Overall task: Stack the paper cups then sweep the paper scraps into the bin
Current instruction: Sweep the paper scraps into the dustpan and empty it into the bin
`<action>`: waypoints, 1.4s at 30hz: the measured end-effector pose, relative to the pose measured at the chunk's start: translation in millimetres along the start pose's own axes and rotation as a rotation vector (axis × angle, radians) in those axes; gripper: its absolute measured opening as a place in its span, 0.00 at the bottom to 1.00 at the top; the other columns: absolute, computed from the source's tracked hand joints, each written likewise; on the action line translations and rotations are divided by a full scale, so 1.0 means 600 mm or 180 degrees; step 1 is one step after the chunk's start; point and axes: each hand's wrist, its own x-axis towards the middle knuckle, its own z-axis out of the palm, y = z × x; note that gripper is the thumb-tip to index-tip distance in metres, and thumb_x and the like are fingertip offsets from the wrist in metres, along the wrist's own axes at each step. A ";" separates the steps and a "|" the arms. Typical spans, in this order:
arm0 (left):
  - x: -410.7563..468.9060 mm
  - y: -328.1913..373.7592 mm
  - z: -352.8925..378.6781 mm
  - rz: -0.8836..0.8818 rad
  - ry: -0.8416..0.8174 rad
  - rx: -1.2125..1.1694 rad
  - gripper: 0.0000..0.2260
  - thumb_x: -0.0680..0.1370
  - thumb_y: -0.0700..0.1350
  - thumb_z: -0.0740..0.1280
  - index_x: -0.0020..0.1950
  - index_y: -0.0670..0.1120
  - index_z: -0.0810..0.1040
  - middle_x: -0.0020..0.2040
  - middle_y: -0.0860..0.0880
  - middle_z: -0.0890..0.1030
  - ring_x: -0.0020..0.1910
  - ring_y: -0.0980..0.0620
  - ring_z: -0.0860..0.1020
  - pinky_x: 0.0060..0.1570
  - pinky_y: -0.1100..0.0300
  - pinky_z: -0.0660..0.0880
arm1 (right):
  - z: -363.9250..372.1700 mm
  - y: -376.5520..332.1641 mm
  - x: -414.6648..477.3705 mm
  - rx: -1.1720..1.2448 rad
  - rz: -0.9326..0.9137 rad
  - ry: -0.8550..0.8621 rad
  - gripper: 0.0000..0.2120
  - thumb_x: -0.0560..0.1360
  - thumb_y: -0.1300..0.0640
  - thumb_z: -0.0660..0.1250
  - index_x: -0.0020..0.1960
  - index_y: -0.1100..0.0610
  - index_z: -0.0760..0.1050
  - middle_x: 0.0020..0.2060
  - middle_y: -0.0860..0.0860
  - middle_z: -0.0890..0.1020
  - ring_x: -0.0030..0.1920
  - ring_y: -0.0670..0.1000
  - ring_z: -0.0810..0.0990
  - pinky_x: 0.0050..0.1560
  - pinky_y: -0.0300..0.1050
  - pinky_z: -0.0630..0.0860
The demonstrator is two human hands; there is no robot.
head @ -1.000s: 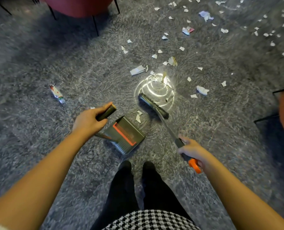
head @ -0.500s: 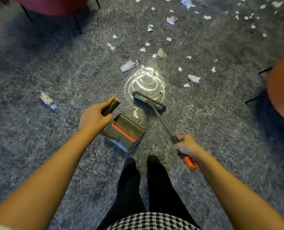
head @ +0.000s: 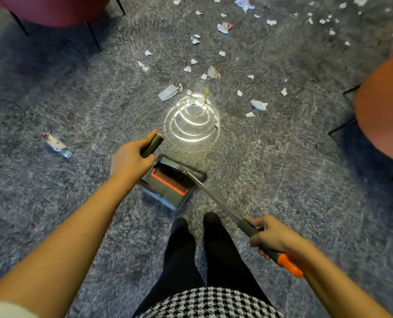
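My left hand (head: pixel 129 160) grips the dark handle (head: pixel 152 143) of a grey dustpan (head: pixel 168 193) with an orange comb strip, resting on the floor in front of my feet. My right hand (head: pixel 271 238) grips the broom's grey and orange handle (head: pixel 282 260). The broom's shaft (head: pixel 214 196) runs up-left, and its head (head: pixel 194 174) sits at the dustpan's mouth. White paper scraps (head: pixel 210 73) lie scattered on the grey floor beyond the pan, including a larger piece (head: pixel 168 92) and one at the right (head: pixel 258 104). No paper cups are in view.
A small tube or wrapper (head: pixel 56 145) lies on the floor at left. A dark red chair (head: pixel 53 10) with thin black legs stands at the top left; an orange seat (head: pixel 384 111) is at the right edge. A bright light reflection (head: pixel 192 121) shines on the floor.
My right hand has pulled the broom back toward me, bringing its head from the floor beyond the pan to the dustpan's mouth. The small scraps beside the pan are no longer visible.
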 end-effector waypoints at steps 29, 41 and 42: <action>0.014 -0.064 -0.064 -0.0229 0.0017 -0.0079 0.26 0.75 0.43 0.67 0.71 0.59 0.68 0.47 0.42 0.82 0.39 0.42 0.78 0.31 0.57 0.67 | 0.032 -0.026 0.052 -0.0319 0.0142 0.0430 0.22 0.72 0.74 0.63 0.65 0.65 0.69 0.28 0.56 0.71 0.15 0.48 0.69 0.17 0.36 0.66; 0.027 -0.073 -0.069 -0.0048 0.0065 0.0095 0.26 0.74 0.44 0.68 0.70 0.60 0.68 0.42 0.44 0.80 0.34 0.45 0.75 0.31 0.56 0.69 | -0.016 -0.005 -0.017 0.0084 0.0067 -0.0271 0.31 0.71 0.76 0.62 0.70 0.56 0.66 0.33 0.61 0.74 0.21 0.51 0.71 0.21 0.39 0.70; 0.025 -0.074 -0.070 -0.0032 0.0073 0.0084 0.26 0.74 0.43 0.68 0.70 0.60 0.69 0.42 0.43 0.81 0.34 0.45 0.76 0.32 0.56 0.69 | -0.023 -0.004 -0.023 0.0192 0.0061 -0.0293 0.31 0.70 0.76 0.62 0.70 0.56 0.67 0.32 0.61 0.74 0.21 0.51 0.71 0.21 0.39 0.69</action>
